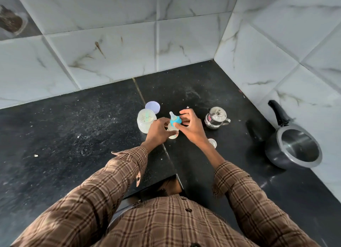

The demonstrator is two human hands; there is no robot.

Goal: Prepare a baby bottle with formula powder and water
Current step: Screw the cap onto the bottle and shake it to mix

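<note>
Nearest the camera, sleeves: we see two brown plaid shirt sleeves reaching forward over the black stone desk.
Clear cap: a small transparent dome sits on the desk just right of the right wrist, partly hidden by it.
Left hand: our left hand is wrapped around the body of the baby bottle, fingers curled closed on it.
Baby bottle: held just above the desk between both hands, tilted with its top leaning away and to the left; the lower part is pale and translucent, and we cannot tell what is inside.
Right hand: our right hand pinches the blue collar at the bottle's top with thumb and fingers, the remaining fingers fanned out above.
Teat: a clear nipple rises from the blue collar.
Powder jar: an open translucent jar stands just left of the left hand, pale contents and a greenish scoop visible inside.
Jar lid: a round pale lilac lid lies just behind the jar, touching or nearly so.
Steel pot: a small lidded steel pot with handle stands right of the hands, apart from them.
Pressure cooker: an open cooker body with black handle sits far right by the wall.
Wall: white marbled tiles behind the desk.
</note>
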